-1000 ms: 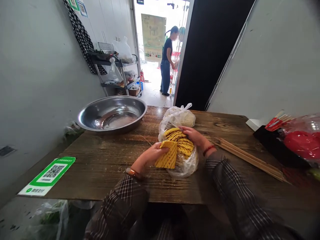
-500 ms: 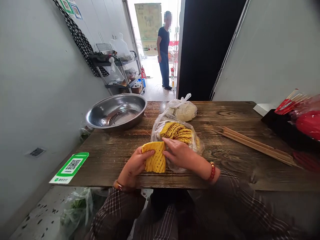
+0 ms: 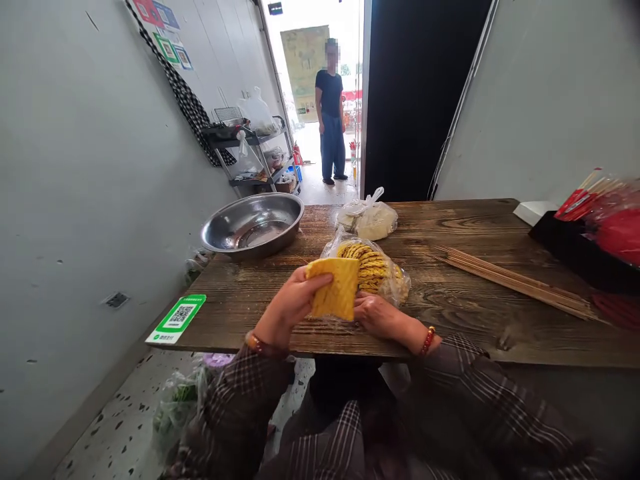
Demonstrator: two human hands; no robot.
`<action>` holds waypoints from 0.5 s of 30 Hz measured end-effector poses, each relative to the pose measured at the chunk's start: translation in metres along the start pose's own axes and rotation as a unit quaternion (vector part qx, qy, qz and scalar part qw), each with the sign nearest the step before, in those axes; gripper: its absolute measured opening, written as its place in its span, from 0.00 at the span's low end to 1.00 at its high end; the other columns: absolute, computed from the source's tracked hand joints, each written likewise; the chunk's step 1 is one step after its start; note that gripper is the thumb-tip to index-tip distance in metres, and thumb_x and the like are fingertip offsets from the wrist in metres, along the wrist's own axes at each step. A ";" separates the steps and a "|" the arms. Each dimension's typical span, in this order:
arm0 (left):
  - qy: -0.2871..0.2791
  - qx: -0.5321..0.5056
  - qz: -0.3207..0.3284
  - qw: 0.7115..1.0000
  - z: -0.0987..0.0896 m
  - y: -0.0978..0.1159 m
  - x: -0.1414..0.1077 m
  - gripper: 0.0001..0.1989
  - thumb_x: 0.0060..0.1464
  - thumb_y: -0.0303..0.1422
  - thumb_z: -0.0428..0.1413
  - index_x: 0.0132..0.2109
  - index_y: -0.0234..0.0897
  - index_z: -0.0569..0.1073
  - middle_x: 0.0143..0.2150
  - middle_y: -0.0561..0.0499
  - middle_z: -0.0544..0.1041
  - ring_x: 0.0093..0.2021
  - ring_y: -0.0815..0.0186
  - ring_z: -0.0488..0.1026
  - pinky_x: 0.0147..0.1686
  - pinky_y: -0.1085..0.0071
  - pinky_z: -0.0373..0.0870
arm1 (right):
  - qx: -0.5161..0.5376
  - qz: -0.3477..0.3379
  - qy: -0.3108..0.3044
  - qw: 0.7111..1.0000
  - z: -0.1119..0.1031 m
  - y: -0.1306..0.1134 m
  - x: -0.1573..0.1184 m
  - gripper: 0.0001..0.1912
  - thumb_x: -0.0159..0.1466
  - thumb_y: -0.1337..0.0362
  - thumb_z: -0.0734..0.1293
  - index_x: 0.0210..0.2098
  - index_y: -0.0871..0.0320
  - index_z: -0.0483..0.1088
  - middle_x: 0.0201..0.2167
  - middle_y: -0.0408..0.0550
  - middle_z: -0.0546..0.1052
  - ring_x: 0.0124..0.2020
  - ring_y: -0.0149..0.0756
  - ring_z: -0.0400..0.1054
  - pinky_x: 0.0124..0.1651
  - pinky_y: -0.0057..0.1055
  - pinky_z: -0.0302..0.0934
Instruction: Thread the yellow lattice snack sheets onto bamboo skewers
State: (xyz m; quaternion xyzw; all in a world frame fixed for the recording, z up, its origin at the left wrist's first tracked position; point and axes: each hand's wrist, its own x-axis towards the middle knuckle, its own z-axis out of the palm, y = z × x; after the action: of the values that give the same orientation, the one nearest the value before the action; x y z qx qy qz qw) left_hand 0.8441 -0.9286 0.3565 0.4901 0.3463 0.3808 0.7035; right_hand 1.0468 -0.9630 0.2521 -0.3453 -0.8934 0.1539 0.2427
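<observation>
My left hand is closed on a flat yellow slab of food, thumb on its near face, held upright above the table. Faint slanting cuts mark its surface. Just right of it, my right hand has its fingers curled in at the near side of a clear plastic bag; the slab hides the fingertips, so what they grip cannot be made out. Inside the open bag lies a row of similar yellow slit pieces, packed close together.
A steel basin stands at the table's back left. Behind the open bag sits a tied bag of pale food. Wooden skewers lie at right, near a black box. A person stands in the doorway.
My left hand has raised the yellow slab and moved it right, in front of the bag. My right hand has come off the slab's edge and lower, against the bag. The view has shifted.
</observation>
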 end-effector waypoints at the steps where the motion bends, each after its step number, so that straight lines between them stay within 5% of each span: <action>1: -0.022 0.005 0.003 1.000 0.008 -0.002 0.008 0.17 0.39 0.35 0.70 0.37 0.31 0.80 0.35 0.46 0.82 0.34 0.61 0.79 0.39 0.68 0.74 | 0.012 0.000 0.002 1.000 -0.004 0.004 -0.006 0.24 0.63 0.77 0.59 0.47 0.50 0.79 0.49 0.46 0.82 0.47 0.38 0.75 0.54 0.38 0.65; 4: -0.009 0.013 0.027 1.000 0.013 -0.013 0.024 0.22 0.38 0.35 0.70 0.42 0.30 0.81 0.39 0.46 0.83 0.41 0.62 0.79 0.46 0.70 0.72 | 0.032 0.032 0.019 0.999 -0.024 0.025 -0.033 0.25 0.59 0.78 0.59 0.43 0.50 0.81 0.50 0.45 0.81 0.49 0.39 0.75 0.55 0.40 0.65; 9: 0.048 0.009 -0.001 0.999 -0.012 -0.029 0.018 0.23 0.39 0.35 0.70 0.44 0.30 0.80 0.40 0.45 0.83 0.39 0.61 0.79 0.41 0.70 0.73 | 0.050 0.153 0.052 0.985 -0.066 0.055 -0.076 0.21 0.54 0.76 0.62 0.36 0.52 0.82 0.44 0.47 0.83 0.48 0.42 0.76 0.56 0.43 0.66; 15: 0.150 -0.043 0.009 0.988 -0.034 -0.039 0.005 0.17 0.38 0.34 0.69 0.37 0.33 0.78 0.34 0.48 0.82 0.33 0.61 0.79 0.36 0.68 0.76 | 0.078 0.197 0.196 0.957 -0.091 0.029 -0.063 0.20 0.60 0.59 0.68 0.52 0.51 0.77 0.52 0.49 0.80 0.54 0.48 0.73 0.60 0.47 0.62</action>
State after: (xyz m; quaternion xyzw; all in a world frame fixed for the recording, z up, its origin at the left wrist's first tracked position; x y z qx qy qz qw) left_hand 0.8247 -0.9185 0.3086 0.4003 0.4264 0.4709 0.6605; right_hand 1.1526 -0.9760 0.2949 -0.5181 -0.7274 0.1970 0.4044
